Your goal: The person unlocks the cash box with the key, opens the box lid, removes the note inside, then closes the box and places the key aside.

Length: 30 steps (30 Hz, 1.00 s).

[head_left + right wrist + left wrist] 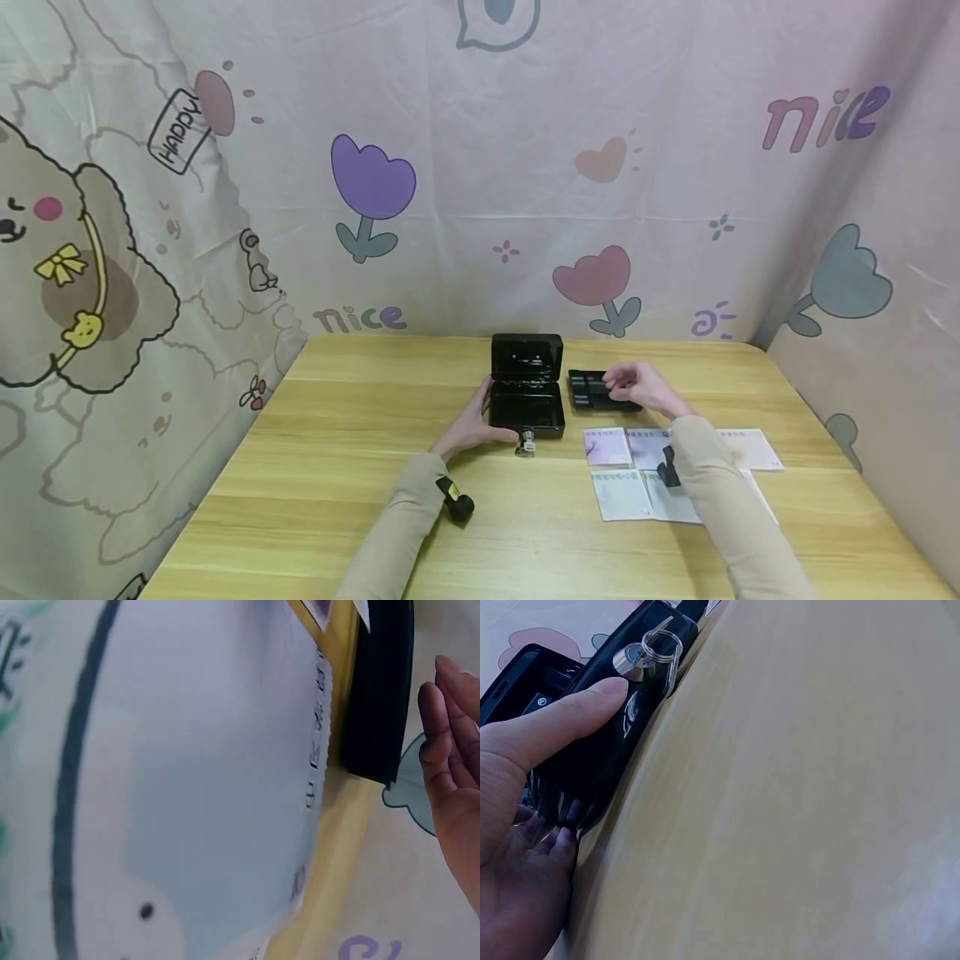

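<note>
A small black cash box [527, 407] stands open in the middle of the wooden table [337, 433], lid upright, with a key [527, 444] in its front lock [634, 654]. My left hand [472, 421] grips the box's front left corner; the thumb [562, 720] presses the front face of the box [607, 742] and the fingers lie along its side. Just right of the box lies a black insert tray [587, 390]. My right hand [637, 385] hovers over its right end, fingers [450, 735] relaxed and apart from the tray [379, 690].
Several pale printed cards lie in front of the tray, among them a pink one [607, 446] and a white one [622, 493], partly under my right sleeve. A patterned cloth backdrop closes off the back and sides. A card [195, 772] fills the right wrist view.
</note>
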Tool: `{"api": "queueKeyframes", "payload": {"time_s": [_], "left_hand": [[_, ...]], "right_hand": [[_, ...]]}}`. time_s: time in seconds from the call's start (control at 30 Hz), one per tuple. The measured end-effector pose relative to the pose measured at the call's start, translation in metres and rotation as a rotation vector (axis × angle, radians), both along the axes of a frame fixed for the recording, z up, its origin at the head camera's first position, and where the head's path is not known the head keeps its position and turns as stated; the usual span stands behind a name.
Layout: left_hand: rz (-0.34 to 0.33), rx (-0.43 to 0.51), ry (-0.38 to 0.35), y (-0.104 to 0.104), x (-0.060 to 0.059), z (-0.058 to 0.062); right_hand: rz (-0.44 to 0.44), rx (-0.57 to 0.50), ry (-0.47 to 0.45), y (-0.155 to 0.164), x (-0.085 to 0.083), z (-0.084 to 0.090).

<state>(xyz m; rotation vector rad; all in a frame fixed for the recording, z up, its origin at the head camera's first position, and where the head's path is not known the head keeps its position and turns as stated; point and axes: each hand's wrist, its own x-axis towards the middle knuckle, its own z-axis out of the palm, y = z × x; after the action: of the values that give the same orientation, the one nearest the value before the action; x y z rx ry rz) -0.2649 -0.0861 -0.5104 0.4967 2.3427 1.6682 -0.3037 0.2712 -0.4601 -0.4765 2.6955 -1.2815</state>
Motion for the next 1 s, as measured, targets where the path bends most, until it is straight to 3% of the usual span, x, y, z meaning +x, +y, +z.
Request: {"api": "queueKeyframes", "payload": {"time_s": [1.0], "left_hand": [[-0.01, -0.004, 0.021, 0.001, -0.002, -0.001]], "right_hand": [[0.01, 0.104, 0.098, -0.017, -0.01, -0.015]]}}
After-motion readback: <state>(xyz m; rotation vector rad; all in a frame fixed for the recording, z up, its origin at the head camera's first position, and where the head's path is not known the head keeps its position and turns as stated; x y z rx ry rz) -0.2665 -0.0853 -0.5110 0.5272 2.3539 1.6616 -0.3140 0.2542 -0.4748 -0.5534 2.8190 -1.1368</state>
